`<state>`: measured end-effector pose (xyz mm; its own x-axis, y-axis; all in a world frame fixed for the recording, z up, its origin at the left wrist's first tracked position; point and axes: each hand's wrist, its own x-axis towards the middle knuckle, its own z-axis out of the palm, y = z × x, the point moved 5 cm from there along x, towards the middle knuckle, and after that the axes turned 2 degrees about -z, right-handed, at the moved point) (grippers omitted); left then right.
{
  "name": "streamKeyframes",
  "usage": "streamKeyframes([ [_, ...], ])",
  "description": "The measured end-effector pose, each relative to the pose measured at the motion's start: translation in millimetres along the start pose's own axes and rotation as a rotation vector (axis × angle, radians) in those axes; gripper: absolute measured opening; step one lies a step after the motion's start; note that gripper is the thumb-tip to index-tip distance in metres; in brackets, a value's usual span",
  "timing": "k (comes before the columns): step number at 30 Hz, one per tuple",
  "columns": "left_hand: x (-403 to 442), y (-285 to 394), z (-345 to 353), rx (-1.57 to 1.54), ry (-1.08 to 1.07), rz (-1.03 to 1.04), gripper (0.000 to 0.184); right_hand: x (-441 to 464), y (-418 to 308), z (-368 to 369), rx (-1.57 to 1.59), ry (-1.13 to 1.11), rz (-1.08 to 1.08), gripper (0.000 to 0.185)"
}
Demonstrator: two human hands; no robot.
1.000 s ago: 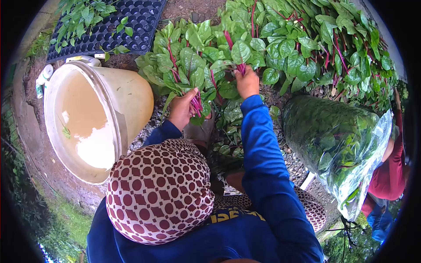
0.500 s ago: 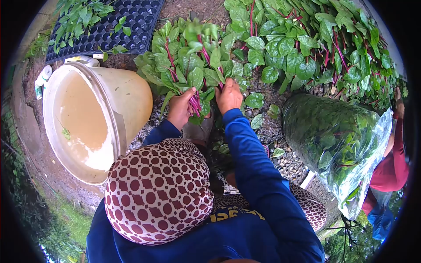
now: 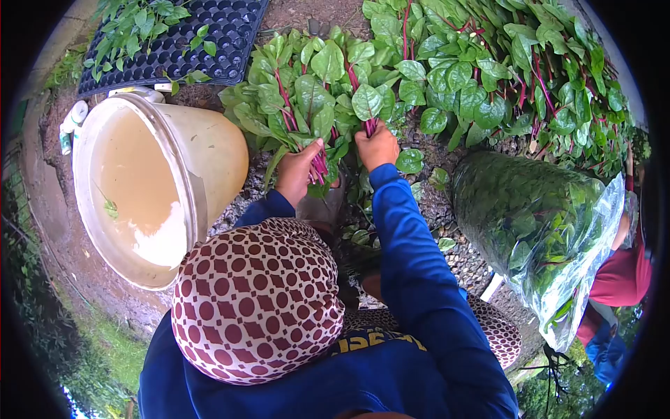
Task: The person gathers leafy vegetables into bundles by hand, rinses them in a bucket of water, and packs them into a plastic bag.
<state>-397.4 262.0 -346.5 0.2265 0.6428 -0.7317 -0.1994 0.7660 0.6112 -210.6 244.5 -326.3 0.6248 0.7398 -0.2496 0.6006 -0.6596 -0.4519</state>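
Note:
My left hand (image 3: 296,172) is closed around the purple-red stems of a bunch of Malabar spinach (image 3: 312,98), its broad green leaves fanning upward. A short way to the right, my right hand (image 3: 377,146) grips a red-stemmed Malabar spinach sprig (image 3: 367,103), leaves pointing away from me. The leaves of the two overlap those lying behind, so their exact edges are hard to tell. Both hands are above wet, gravelly ground in front of my knees.
A big pile of Malabar spinach (image 3: 481,77) lies at the back right. On the right leans a clear plastic bag (image 3: 520,209) full of greens, with another person's red sleeve (image 3: 621,276) beyond. A bucket of cloudy water (image 3: 199,143) is left; a black seedling tray (image 3: 216,42) lies behind.
My right hand has shifted right and slightly up with its sprig, widening the gap from my left hand. The left hand keeps its hold on the bunch.

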Motion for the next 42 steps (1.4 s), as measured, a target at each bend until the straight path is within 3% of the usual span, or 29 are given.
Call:
streamKeyframes([
  [2,-5,0,8,0.066,-0.017,0.08,0.013,-12,-11,-4,0.094,0.002,-0.056,0.027],
  [5,-3,-8,11,0.088,-0.125,0.166,0.016,-32,-36,23,-0.102,-0.163,-0.296,0.023],
  [7,-9,-4,12,0.029,-0.199,0.181,0.017,-44,-51,22,-0.064,-0.152,-0.404,0.023],
  [11,-4,-11,-3,-0.049,-0.099,0.039,0.02,-56,-67,24,-0.135,-0.102,-0.643,0.02],
  [16,5,-6,-13,-0.258,-0.082,-0.12,0.011,-60,-78,-2,-0.114,-0.333,-0.825,0.037],
  [19,14,3,-14,-0.32,-0.145,-0.07,0.012,-19,-61,-23,0.498,-0.563,-0.596,0.036],
  [21,5,9,-14,-0.282,-0.181,-0.105,0.014,44,-17,-28,0.422,-0.314,-0.219,0.035],
  [23,2,10,-11,-0.274,-0.171,-0.122,0.015,74,7,-22,-0.112,-0.185,-0.022,0.032],
  [26,1,10,-10,-0.268,-0.172,-0.093,0.017,80,22,14,-0.296,-0.227,-0.111,0.029],
  [29,1,12,-10,-0.217,-0.167,-0.081,0.018,94,58,36,0.269,-0.253,0.034,0.029],
  [30,1,11,-10,-0.169,-0.174,-0.115,0.02,102,83,59,0.73,-0.141,0.083,0.027],
  [33,2,11,-3,-0.148,-0.086,-0.105,0.02,47,29,3,0.81,0.017,-0.179,0.021],
  [35,-2,12,5,-0.055,-0.094,-0.101,0.02,2,-6,-5,0.662,-0.003,-0.423,0.026],
  [37,-6,17,8,0.019,-0.09,-0.079,0.02,-36,-46,-10,0.457,-0.193,-0.635,0.033],
  [38,4,6,4,0.123,-0.064,-0.117,0.025,-35,-45,-1,0.499,-0.385,-0.404,0.056],
  [41,-11,24,21,-0.065,-0.377,0.046,0.026,-37,-71,-4,0.538,-0.446,-0.444,0.081],
  [42,-10,24,20,0.016,-0.354,0.095,0.031,-36,-74,-5,0.533,-0.488,-0.422,0.095],
])
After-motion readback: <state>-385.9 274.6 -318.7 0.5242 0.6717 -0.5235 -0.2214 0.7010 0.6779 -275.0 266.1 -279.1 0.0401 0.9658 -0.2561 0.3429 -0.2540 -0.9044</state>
